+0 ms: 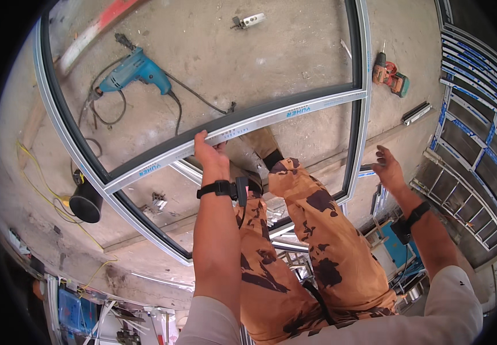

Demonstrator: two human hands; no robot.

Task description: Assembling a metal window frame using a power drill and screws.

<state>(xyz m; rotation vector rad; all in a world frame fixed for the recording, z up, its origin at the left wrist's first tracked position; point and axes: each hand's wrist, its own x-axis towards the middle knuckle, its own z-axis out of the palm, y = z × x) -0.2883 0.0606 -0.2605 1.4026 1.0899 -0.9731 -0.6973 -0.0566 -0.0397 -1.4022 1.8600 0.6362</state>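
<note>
A large aluminium window frame (260, 123) with black seals and film on its face stands around my legs. My left hand (210, 155) is closed around its crossbar, thumb on the upper side and fingers curled underneath. Off the frame's right side, my right hand (391, 170) hovers with fingers apart and nothing in it. Beyond the crossbar a blue corded drill (139, 71) lies on the floor, seen through the upper opening. To the right of the frame lies a red and green cordless drill (388, 76).
A black cylindrical container (86, 202) and a yellow cord (30, 178) lie at the left. A small metal fitting (252, 21) rests on the far floor. Blue-taped frames (471, 109) and a ladder-like metal rack (461, 198) stand at the right. Tools and scraps clutter the lower left.
</note>
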